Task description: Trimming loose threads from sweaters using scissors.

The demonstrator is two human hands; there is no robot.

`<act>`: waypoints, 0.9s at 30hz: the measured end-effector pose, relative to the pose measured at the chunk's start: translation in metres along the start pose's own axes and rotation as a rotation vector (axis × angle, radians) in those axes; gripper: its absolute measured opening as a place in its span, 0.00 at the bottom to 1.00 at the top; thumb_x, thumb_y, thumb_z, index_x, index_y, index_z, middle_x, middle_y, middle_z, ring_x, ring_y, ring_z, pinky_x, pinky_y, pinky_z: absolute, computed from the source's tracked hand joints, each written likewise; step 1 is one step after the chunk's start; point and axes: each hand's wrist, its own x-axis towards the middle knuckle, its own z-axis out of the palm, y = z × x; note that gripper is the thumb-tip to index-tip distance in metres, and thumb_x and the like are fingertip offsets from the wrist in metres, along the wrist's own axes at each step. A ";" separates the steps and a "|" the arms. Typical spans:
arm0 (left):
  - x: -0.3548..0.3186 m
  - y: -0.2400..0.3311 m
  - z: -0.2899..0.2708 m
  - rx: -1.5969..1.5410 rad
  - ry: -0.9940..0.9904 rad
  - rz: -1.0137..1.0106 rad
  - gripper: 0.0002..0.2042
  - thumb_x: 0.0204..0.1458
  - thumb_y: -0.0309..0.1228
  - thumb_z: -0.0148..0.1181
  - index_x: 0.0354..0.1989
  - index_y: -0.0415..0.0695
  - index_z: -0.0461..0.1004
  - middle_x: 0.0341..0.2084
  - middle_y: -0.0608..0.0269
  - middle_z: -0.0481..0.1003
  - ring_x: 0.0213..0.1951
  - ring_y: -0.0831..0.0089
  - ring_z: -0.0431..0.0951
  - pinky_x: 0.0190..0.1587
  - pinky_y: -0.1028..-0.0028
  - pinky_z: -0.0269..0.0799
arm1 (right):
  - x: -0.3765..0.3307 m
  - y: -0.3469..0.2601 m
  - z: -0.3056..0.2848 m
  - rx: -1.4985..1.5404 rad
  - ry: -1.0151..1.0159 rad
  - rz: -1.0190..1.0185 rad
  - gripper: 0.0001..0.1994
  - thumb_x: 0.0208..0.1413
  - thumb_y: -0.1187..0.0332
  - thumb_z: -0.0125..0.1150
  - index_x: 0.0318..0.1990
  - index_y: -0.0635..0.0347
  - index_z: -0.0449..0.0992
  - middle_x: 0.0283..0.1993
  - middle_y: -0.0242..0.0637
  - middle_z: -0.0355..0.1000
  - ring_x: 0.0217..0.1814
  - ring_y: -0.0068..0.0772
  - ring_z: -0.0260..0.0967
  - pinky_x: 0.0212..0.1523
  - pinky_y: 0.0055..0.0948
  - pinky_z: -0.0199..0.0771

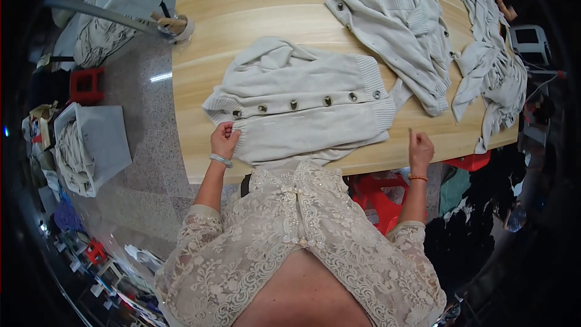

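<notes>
One wooden table [254, 0] — granite floor [145, 163]

A pile of pale knitted cardigans [399, 18] lay at the far end of the wooden table [254, 0], and another loose heap of cream knitwear [493, 72] hung over its right edge. A roll of tape [175, 26] sat at the table's far left corner. On the speckled floor [145, 163] to the left stood a red stool [86, 83] and a grey bin [91, 145] stuffed with fabric. Another red stool [381, 197] stood under the table's near edge, with dark clothing [472, 230] heaped to its right.
</notes>
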 end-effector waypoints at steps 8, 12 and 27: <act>-0.022 0.028 0.002 -0.055 -0.102 -0.010 0.06 0.47 0.22 0.62 0.34 0.37 0.75 0.28 0.68 0.74 0.28 0.84 0.71 0.33 0.83 0.68 | -0.069 -0.211 0.055 0.754 -0.508 -0.700 0.17 0.49 0.74 0.59 0.48 0.55 0.70 0.51 0.38 0.68 0.31 0.29 0.72 0.29 0.24 0.74; -0.035 0.038 0.001 -0.083 -0.186 0.156 0.06 0.47 0.20 0.60 0.35 0.37 0.76 0.30 0.66 0.73 0.32 0.81 0.71 0.36 0.81 0.67 | -0.117 -0.270 0.086 0.639 -0.656 -0.973 0.24 0.47 0.72 0.61 0.55 0.51 0.66 0.53 0.41 0.67 0.34 0.40 0.73 0.35 0.31 0.74; -0.028 0.024 0.015 0.083 -0.020 0.225 0.06 0.48 0.28 0.63 0.28 0.40 0.75 0.23 0.66 0.73 0.26 0.81 0.70 0.31 0.79 0.68 | -0.125 -0.287 0.141 0.835 -0.826 -0.559 0.13 0.48 0.60 0.60 0.28 0.63 0.75 0.15 0.40 0.70 0.15 0.25 0.66 0.20 0.29 0.68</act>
